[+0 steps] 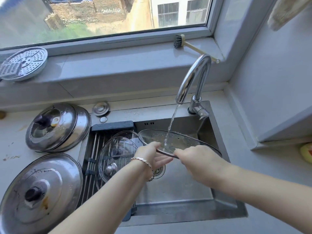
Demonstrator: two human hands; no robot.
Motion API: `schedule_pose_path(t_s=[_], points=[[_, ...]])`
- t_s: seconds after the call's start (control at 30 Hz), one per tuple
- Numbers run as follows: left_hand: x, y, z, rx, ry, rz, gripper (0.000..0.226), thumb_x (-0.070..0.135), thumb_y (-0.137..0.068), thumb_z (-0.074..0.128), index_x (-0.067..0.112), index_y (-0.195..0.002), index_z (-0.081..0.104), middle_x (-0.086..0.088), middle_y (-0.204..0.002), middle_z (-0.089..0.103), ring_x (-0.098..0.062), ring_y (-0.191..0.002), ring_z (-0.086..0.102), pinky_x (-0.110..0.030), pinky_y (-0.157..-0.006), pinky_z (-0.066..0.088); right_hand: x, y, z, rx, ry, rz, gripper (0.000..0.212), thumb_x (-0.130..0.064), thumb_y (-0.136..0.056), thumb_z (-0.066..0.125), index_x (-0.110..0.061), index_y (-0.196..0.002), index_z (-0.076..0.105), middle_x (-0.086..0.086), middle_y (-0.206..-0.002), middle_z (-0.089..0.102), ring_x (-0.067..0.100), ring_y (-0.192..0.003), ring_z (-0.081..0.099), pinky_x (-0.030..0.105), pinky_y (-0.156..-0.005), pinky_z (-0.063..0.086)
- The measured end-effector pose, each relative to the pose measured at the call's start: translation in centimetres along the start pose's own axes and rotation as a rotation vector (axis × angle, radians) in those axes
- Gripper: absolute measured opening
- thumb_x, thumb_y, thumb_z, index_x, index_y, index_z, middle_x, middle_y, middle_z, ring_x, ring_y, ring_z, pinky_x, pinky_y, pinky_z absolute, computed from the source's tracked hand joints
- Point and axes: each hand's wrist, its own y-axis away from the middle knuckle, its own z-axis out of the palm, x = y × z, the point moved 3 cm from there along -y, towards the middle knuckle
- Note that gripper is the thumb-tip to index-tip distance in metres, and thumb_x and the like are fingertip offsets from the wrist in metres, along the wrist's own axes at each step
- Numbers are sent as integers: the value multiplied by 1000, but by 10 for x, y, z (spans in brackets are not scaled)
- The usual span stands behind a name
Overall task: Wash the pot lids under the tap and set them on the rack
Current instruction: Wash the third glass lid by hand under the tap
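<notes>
glass lid (pixel 179 140) – wet, steel-rimmed, under stream (pixel 170 124) | l hand (pixel 152 157) + r hand (pixel 200 163) grip rim

Forearms extended, left hand (pixel 152 156) and right hand (pixel 200 163) pinch the lid (pixel 185 141).

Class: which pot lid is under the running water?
The glass lid gripped by the left hand and right hand over the sink; other glass lids lie on the rack, steel lids on the counter.
</notes>
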Motion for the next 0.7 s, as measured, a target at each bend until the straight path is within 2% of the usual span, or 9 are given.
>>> schedule_pose_path(t_s=[0.1, 0.2, 0.27, 0.33, 0.4, 0.47, 0.57, 0.63, 0.7], points=[[1, 5, -4, -66, -391, 102, 50, 44, -95, 37, -4, -95, 52, -20, -76, 67, -26, -59, 66, -32, -50, 56, 27, -2, -19, 57, -108, 92, 25, -8, -84, 47, -18, -105, 57, 6, -98, 67, 30, -93, 60, 30, -66, 40], [16, 6, -22, 243, -1168, 728, 53, 58, -89, 36, 13, -79, 63, 3, -70, 66, -15, -68, 63, -27, -67, 49, 42, -1, -33, -31, -211, 97, 28, -7, -81, 51, -27, -98, 63, -6, -89, 69, 17, -86, 62, 28, -71, 49], [19, 9, -23, 161, -1118, 994, 46, 64, -80, 46, 24, -94, 65, 10, -83, 66, -6, -79, 60, -23, -72, 48, 43, -1, -37, -128, -227, 56, 29, -8, -81, 51, -31, -94, 63, -12, -80, 66, 8, -78, 59, 25, -67, 47], [8, -1, -19, -205, -1032, 843, 53, 64, -76, 53, 29, -116, 57, 10, -104, 66, -1, -91, 60, -22, -82, 51, 40, -4, -41, -205, -204, 14, 30, -10, -81, 52, -34, -95, 62, -15, -71, 61, 3, -74, 56, 21, -61, 42], [-10, -3, -12, -421, -1024, 663, 47, 64, -74, 55, 33, -110, 59, 9, -98, 65, -3, -80, 60, -21, -77, 50, 36, -7, -44, -230, -170, -34, 31, -12, -81, 54, -36, -99, 62, -17, -69, 58, 5, -74, 56, 22, -62, 42], [-22, -4, -8, -421, -969, 669, 46, 63, -74, 51, 25, -94, 68, 1, -84, 68, -11, -68, 60, -25, -69, 50, 32, -10, -50, -213, -141, -84, 32, -14, -81, 55, -38, -101, 62, -16, -67, 56, 8, -74, 55, 23, -61, 41], [-29, -2, -8, -357, -712, 664, 22, 29, -92, 51, 16, -86, 68, 1, -85, 73, -4, -75, 69, -28, -76, 57, 31, -16, -53, -164, -118, -120, 34, -15, -84, 55, -40, -106, 61, -17, -67, 50, 10, -74, 50, 25, -65, 39], [-28, -2, -10, -281, -594, 689, 20, 22, -91, 50, 19, -79, 66, 9, -72, 72, -5, -71, 70, -30, -72, 59, 33, -23, -47, -92, -244, -164, 37, -10, -83, 57, -35, -110, 63, -20, -75, 50, 5, -80, 50, 24, -75, 42], [-24, -4, -13, -169, -453, 703, 21, 24, -88, 52, 18, -75, 66, 6, -63, 72, -13, -67, 72, -32, -67, 60, 39, -32, -34, 138, -508, -165, 41, -6, -80, 61, -27, -115, 63, -19, -95, 53, 3, -96, 52, 22, -89, 42]])
